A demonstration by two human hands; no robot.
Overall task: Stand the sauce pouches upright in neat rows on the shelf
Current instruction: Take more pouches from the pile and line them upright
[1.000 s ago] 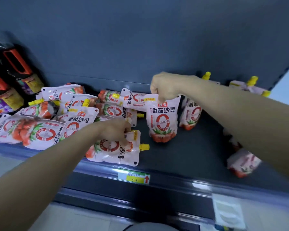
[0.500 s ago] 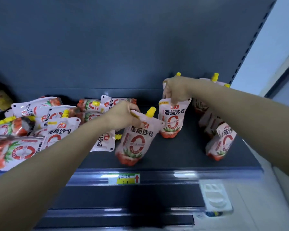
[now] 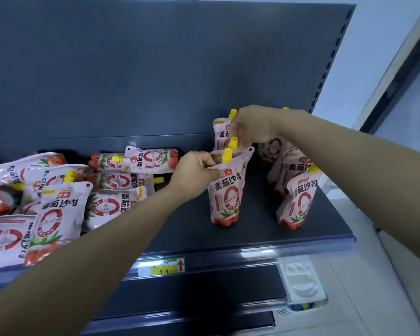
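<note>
Right now you are mid-placement, building a row near the centre of the frame. Your left hand (image 3: pixel 194 174) pinches the top left edge of the front pouch (image 3: pixel 224 197), which stands upright on its base. Your right hand (image 3: pixel 251 126), fingers curled down, pinches the top of the second pouch (image 3: pixel 246 156) just behind it, by its yellow cap. A third pouch (image 3: pixel 220 133) stands behind those two, near the back panel.

Next, I judge, you should square the two held pouches so they face front in line, then let go gently; these soft packs look apt to topple.

As for what the shelf (image 3: pixel 252 229) holds: at right of the frame is another row (image 3: pixel 298 202) of pouches, leaning somewhat. At left, a heap of pouches (image 3: pixel 56 209) lies flat and overlapping, so most of the job looks undone. Below the shelf edge, at lower right, a white plastic holder (image 3: pixel 301 282) hangs; its contents are too unclear to name.
</note>
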